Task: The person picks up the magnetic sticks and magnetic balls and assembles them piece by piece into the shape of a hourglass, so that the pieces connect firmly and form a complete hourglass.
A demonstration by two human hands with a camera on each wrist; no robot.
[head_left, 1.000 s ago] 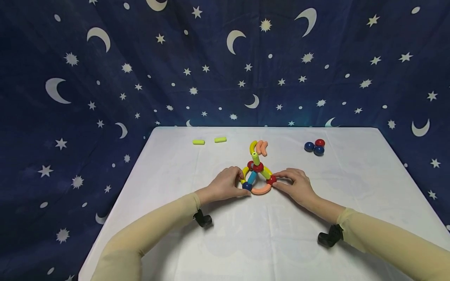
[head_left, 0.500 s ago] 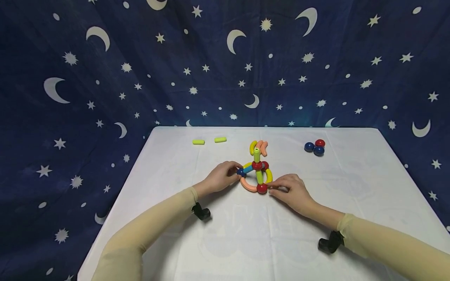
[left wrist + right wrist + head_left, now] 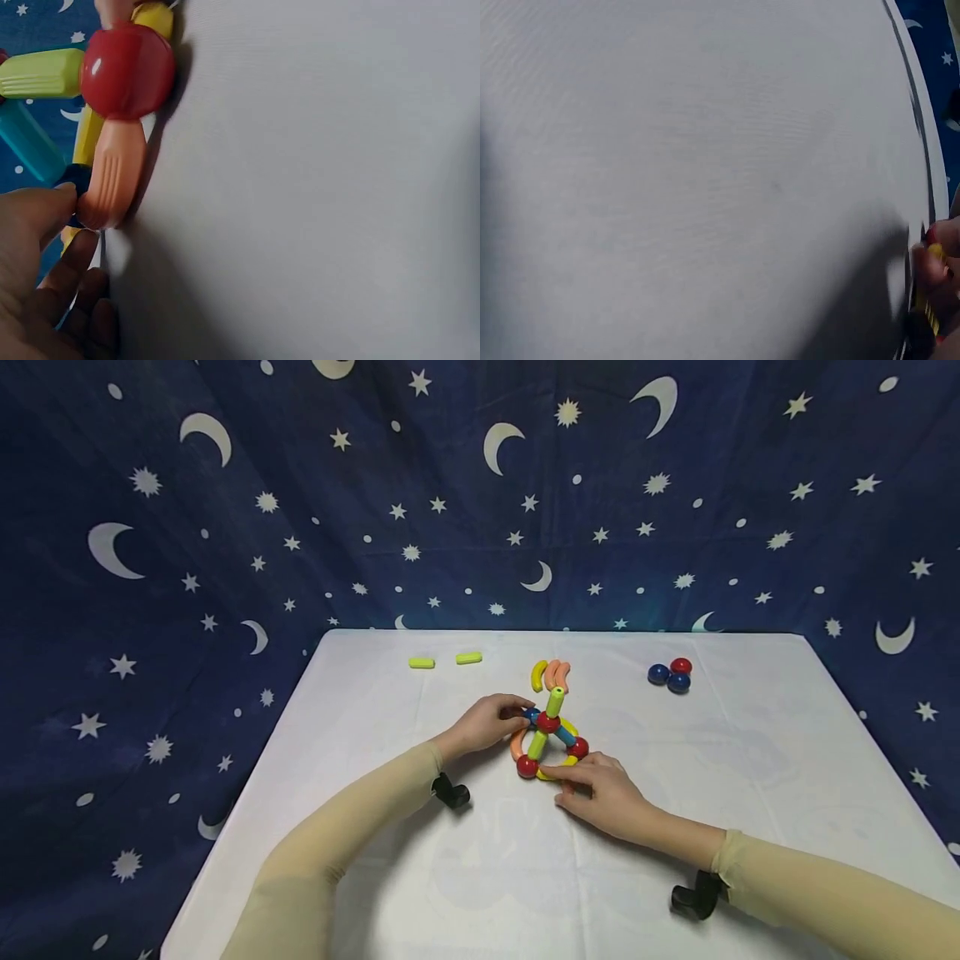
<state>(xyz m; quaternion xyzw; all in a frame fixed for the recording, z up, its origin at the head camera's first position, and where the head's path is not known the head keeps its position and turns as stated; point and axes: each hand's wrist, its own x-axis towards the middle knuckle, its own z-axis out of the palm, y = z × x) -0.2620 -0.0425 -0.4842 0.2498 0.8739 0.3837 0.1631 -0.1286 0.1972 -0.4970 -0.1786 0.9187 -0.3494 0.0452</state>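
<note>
The left hand (image 3: 491, 720) pinches a blue ball (image 3: 532, 715) between thumb and fingers, on the far-left side of a ball-and-rod frame (image 3: 548, 724) that stands about midway between the worktop's (image 3: 750, 752) side edges. The right hand (image 3: 603, 795), thumb parted from forefinger, grips nothing, its forefinger against a yellow curved piece (image 3: 572, 760) beside the near red ball (image 3: 527, 767). Good handling probably means light, matched pressure low on the base, sparing the joints and the top green rod (image 3: 555, 702).
</note>
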